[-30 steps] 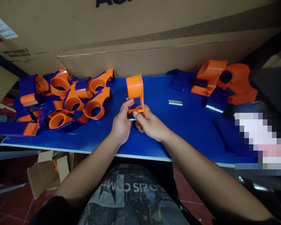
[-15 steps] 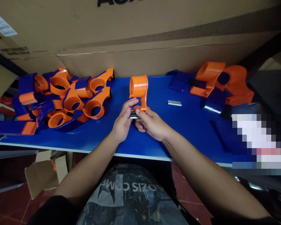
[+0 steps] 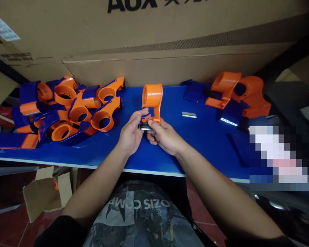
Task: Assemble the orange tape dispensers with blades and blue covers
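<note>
An orange tape dispenser (image 3: 153, 95) is held upright over the blue tabletop, its round hub at the far end. My right hand (image 3: 166, 135) grips its near end from the right, thumb on top by a dark, shiny strip (image 3: 145, 126). From the left, my left hand (image 3: 131, 132) has its fingers bent around the same near end, beside a small dark blue part. The fingertips partly hide where that hand touches. A toothed metal blade (image 3: 189, 115) lies flat on the table to the right of the dispenser.
Orange and blue dispensers (image 3: 79, 115) are heaped at the left. Orange dispenser frames (image 3: 226, 87) and blue pieces (image 3: 194, 91) lie at the right. A large cardboard box (image 3: 154, 41) walls off the back. Below the table's left edge stands an open carton (image 3: 42, 195).
My left hand has shifted slightly left, and more of the dark strip at the dispenser's near end shows. My right hand keeps its grip. The view has shifted slightly.
</note>
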Demonstrator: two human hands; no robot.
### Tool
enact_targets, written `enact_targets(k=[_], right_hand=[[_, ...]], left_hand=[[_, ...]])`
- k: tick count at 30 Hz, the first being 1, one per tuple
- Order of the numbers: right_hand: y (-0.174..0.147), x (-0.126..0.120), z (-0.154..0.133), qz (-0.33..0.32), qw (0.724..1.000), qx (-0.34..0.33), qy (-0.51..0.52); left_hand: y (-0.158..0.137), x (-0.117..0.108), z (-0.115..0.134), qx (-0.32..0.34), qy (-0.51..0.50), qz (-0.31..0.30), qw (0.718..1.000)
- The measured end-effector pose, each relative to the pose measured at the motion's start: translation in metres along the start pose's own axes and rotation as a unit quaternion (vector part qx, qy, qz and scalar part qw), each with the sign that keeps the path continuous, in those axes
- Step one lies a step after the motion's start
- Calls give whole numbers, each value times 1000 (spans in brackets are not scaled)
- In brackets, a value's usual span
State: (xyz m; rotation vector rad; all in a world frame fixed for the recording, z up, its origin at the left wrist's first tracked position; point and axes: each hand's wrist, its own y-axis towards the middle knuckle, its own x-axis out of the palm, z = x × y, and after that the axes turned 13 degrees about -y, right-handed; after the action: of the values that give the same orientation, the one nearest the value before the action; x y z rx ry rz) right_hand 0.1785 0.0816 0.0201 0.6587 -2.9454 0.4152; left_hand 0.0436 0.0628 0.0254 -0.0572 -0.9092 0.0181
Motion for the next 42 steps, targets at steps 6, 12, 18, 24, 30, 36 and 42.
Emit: enact_targets(k=[6, 12, 18, 24, 30, 36, 42], right_hand=[[3, -3, 3, -12, 1000, 6, -11], [3, -3, 3, -9, 1000, 2, -14], [2, -2, 3, -15, 1000, 4, -14], [2, -2, 2, -9, 1000, -6, -19], [0, 0, 2, 6, 999, -22, -42], [-1, 1, 4, 18, 998, -20, -49], [-1, 1, 7, 31, 997, -28, -58]], left_hand=[[3, -3, -2, 17, 46, -21, 999], [2, -8, -2, 33, 87, -47, 994], [2, -10, -4, 46, 105, -49, 992], [3, -12, -9, 40, 100, -43, 993], [-1, -13, -11, 21, 109, -44, 993], [2, -15, -12, 10, 102, -60, 993], [6, -15, -8, -54, 103, -64, 991]])
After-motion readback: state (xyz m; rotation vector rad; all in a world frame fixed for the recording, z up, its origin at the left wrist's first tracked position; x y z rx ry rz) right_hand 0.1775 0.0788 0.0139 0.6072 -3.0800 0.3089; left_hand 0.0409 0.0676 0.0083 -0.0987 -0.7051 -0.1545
